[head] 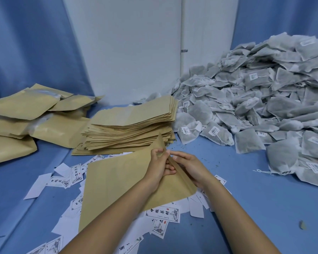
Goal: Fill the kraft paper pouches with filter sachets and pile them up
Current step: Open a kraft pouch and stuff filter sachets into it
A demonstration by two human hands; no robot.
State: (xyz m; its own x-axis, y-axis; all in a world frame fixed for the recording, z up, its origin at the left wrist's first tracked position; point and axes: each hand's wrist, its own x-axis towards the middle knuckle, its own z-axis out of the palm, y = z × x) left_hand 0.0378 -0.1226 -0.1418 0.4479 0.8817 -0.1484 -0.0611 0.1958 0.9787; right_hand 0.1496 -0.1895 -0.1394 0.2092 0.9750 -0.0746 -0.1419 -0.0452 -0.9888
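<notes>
Kraft pouch (117, 186): one flat pouch held low over the desk (246, 198), directly in front of the person. It is tilted, with its upper corner pointing toward the stack behind it. Its mouth edge runs diagonally between the two hands.
Left hand (159, 167): the forearm enters from the bottom of the view and lies across the face of the pouch. The fingers are curled and pinch the near ply at the mouth, with the thumb at the upper end of that edge.
Right hand (190, 169): the forearm enters from the lower right. The thumb lies along the mouth edge and the fingers wrap behind it, gripping the far ply.
Hand spacing: the hands are close together, and the thumbs nearly meet at the top of the mouth.
Mouth opening: it shows as a narrow darker strip, and how far it is parted cannot be told.
Stack of empty pouches (130, 123): a tall, slightly fanned stack on the desk just behind the held pouch.
Filled pouches (26, 114): bulging and piled loosely at far left.
Heap of filter sachets (255, 107): a large grey mound at right, several sachets bearing barcode tags.
Paper labels (162, 214): printed slips scattered on the desk under and around the held pouch.
Backdrop: blue curtain (26, 43) on either side of a white wall panel (127, 43).
</notes>
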